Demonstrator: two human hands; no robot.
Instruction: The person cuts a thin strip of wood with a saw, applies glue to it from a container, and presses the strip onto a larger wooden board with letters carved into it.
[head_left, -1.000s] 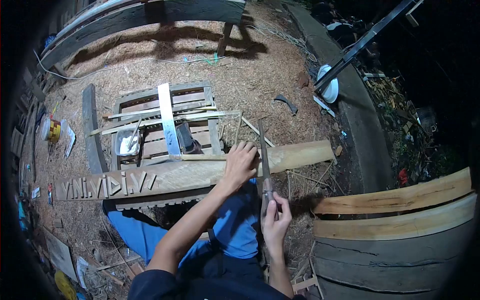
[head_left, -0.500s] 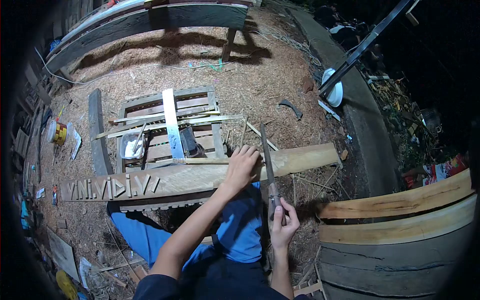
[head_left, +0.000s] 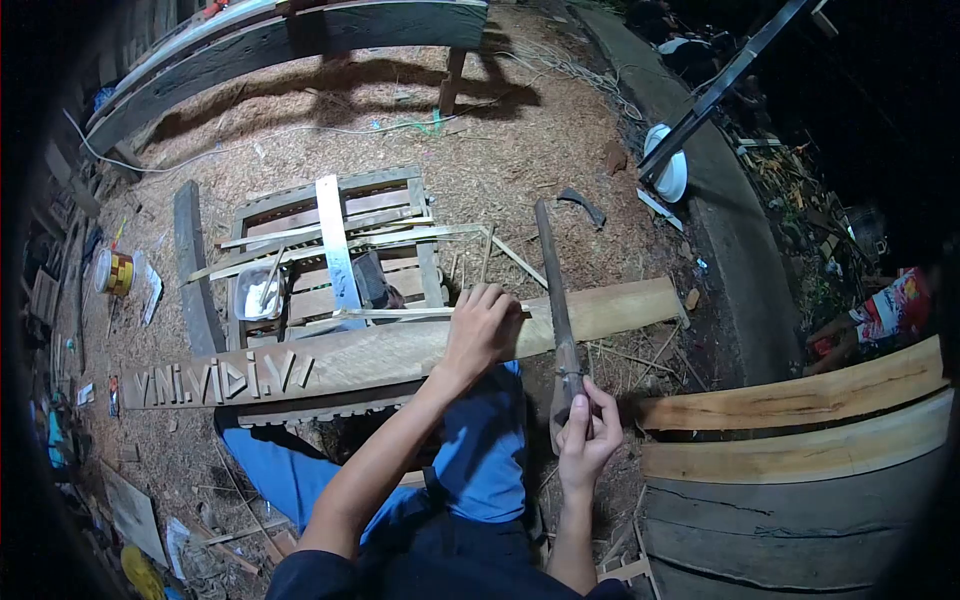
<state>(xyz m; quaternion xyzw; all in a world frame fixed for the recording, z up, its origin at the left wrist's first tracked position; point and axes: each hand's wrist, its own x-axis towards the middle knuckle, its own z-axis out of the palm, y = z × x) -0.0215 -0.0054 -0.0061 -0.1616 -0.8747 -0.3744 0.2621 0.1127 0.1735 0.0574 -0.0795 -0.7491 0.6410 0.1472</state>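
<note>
A long plank [head_left: 400, 348] with raised wooden letters [head_left: 225, 376] at its left end lies across my knees. My left hand [head_left: 480, 328] rests on it with curled fingers, at the end of a thin wooden strip [head_left: 410, 314]; what the fingertips pinch is hard to make out. My right hand [head_left: 588, 432] is closed round the handle of a long dark blade [head_left: 554, 270], which points away from me across the plank. Beyond the plank, a plastic tub of white stuff [head_left: 258, 292] and a pale metallic strip [head_left: 336, 240] sit on a slatted pallet [head_left: 415, 180].
Thick boards [head_left: 800, 400] lie at the right. A patterned bucket [head_left: 114, 272] stands at the left, a bench [head_left: 390, 28] at the top. A white basin [head_left: 668, 170] is beside a slanted post. Part of a person in red and white [head_left: 890, 305] shows at far right.
My right hand and the blade have moved right and slightly away from my left hand. My left hand stays on the plank. The person in red and white has come into view.
</note>
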